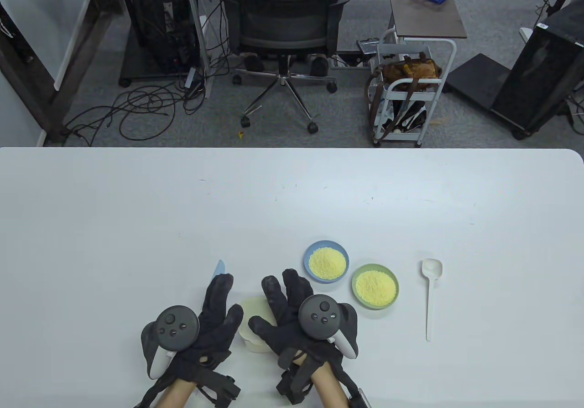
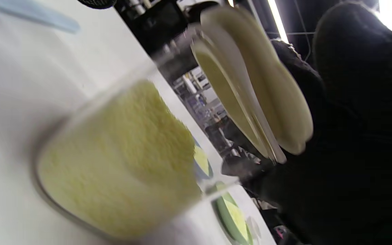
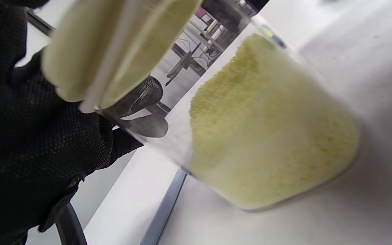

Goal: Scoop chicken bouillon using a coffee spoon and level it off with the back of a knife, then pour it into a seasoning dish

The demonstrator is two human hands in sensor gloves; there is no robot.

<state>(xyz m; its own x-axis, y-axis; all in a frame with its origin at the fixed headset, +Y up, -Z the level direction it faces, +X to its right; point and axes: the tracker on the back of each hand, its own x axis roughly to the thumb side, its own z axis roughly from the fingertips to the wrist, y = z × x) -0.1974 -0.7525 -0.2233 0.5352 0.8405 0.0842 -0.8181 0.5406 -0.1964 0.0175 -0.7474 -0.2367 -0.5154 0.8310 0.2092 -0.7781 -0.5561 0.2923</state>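
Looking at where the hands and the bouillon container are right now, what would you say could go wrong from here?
1. The clear container is heaped with bouillon, and its lid is raised off the rim beside the right hand. A knock could spill the powder.
2. The light blue knife lies mostly hidden under the left hand, which could push it away unnoticed.
3. The blue dish and green dish already hold powder close by, so a wide reach for the white spoon could clip them.
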